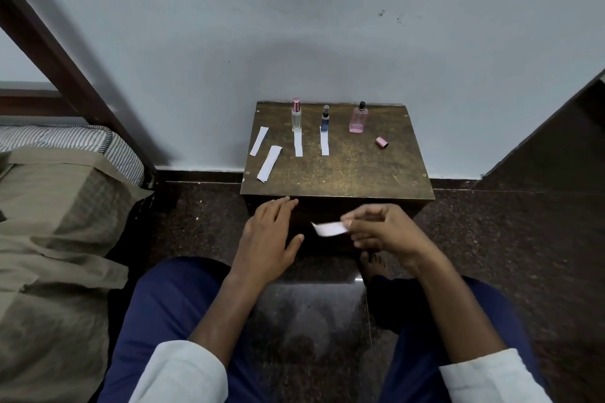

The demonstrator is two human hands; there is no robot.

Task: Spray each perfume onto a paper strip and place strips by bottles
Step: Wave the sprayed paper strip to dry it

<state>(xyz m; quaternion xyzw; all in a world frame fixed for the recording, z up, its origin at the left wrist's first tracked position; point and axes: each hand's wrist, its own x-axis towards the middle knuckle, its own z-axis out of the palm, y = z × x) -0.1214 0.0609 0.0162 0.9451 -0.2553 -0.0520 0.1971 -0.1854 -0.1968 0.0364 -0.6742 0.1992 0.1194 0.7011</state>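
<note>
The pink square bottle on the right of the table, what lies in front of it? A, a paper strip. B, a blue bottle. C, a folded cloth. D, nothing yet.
D: the pink square bottle has bare table before it, while the right hand pinches a paper strip.

No lettering can be read: the three perfume bottles (325, 118) on the wooden table (343, 170) are too small to make out.
</note>
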